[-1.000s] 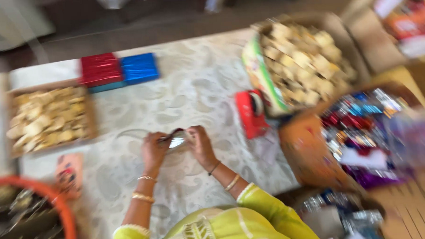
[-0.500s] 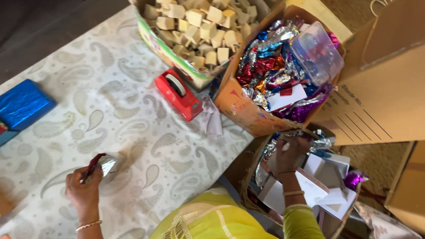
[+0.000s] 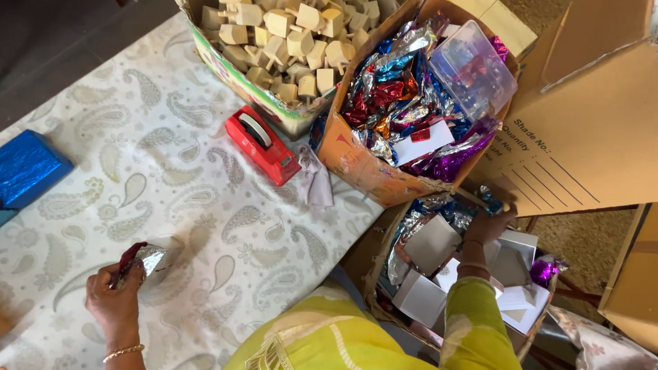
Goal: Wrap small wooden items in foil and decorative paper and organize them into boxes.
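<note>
Left hand (image 3: 114,300) rests on the paisley-cloth table (image 3: 198,182), near left, grip clamped on a small foil-wrapped piece (image 3: 138,259). Right hand (image 3: 487,227) is down in the near-right carton of small white boxes (image 3: 434,276), fingers curled among them; whether it grips one, cannot tell. Step looks like fetching a box; next needs one lifted clear. Red tape dispenser (image 3: 260,142) sits further back.
</note>
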